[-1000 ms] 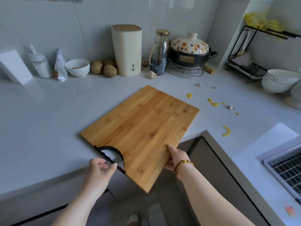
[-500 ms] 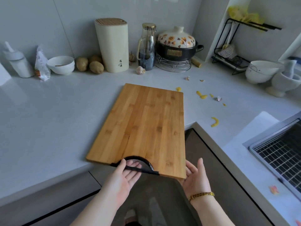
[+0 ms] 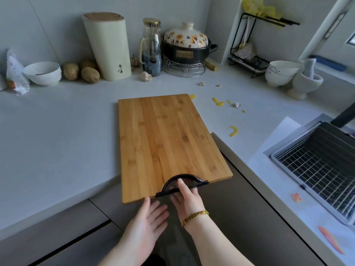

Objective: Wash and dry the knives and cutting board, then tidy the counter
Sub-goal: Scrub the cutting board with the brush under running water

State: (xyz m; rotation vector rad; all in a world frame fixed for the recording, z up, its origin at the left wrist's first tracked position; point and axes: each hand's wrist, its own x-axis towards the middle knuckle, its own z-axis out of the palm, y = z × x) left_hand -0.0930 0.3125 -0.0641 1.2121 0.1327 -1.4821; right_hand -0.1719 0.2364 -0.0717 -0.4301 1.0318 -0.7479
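Bamboo cutting board (image 3: pixel 169 143) flat on desk (image 3: pixel 57 131), handle end overhanging corner edge. Right hand (image 3: pixel 187 198) fingers hooked in black handle cutout (image 3: pixel 181 184); left hand (image 3: pixel 147 219) released, palm open beneath. Risk: one-handed pull tips board off edge; far end sweeps yellow peel scraps (image 3: pixel 233 130).

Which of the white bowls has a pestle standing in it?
The mortar-style footed bowl at far right; the other white bowls hold no pestle.

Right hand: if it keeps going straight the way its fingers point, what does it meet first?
The right hand already has a finger in the cutting board handle cutout, so it would likely meet the cutout's black rim first; depth is unclear.
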